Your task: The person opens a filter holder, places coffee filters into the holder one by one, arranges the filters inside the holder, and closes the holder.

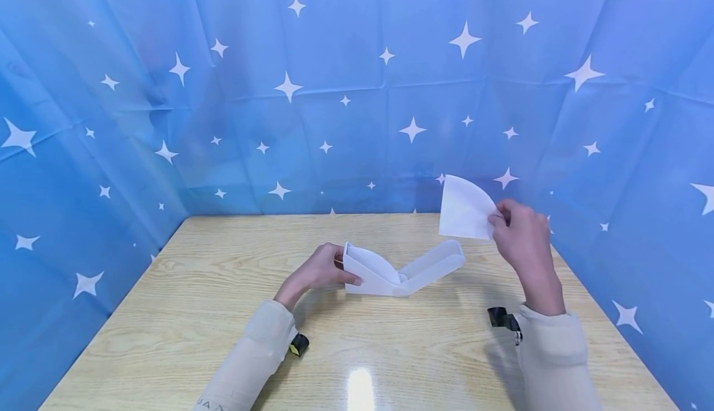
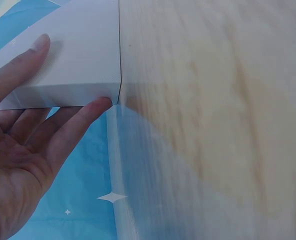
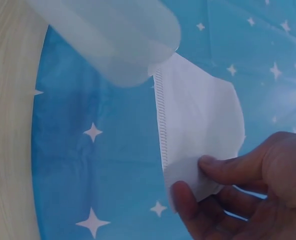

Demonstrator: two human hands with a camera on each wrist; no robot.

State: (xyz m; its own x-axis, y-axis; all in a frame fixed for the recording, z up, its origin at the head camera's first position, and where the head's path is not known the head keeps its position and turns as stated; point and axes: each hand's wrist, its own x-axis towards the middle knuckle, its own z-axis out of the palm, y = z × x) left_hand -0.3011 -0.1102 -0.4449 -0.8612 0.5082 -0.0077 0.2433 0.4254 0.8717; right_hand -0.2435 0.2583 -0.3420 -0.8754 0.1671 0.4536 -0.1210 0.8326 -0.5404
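My left hand point(image 1: 320, 268) grips the closed end of a white coffee filter box point(image 1: 368, 284), thumb on one side and fingers along the end. The box stands on the table with its lid point(image 1: 437, 268) swung open to the right. White paper with a curved top edge point(image 1: 375, 263) shows inside. Above and right of the lid, my right hand point(image 1: 524, 237) pinches a fan-shaped paper coffee filter point(image 1: 465, 212) by one corner. The right wrist view shows the crimped seam of the filter point(image 3: 198, 115), with thumb and forefinger at its lower end.
A light wood table point(image 1: 223, 324) lies under both hands. Behind and beside it hangs a blue curtain point(image 1: 346, 119) with white stars. Black straps point(image 1: 502, 318) show at the cuffs of both sleeves.
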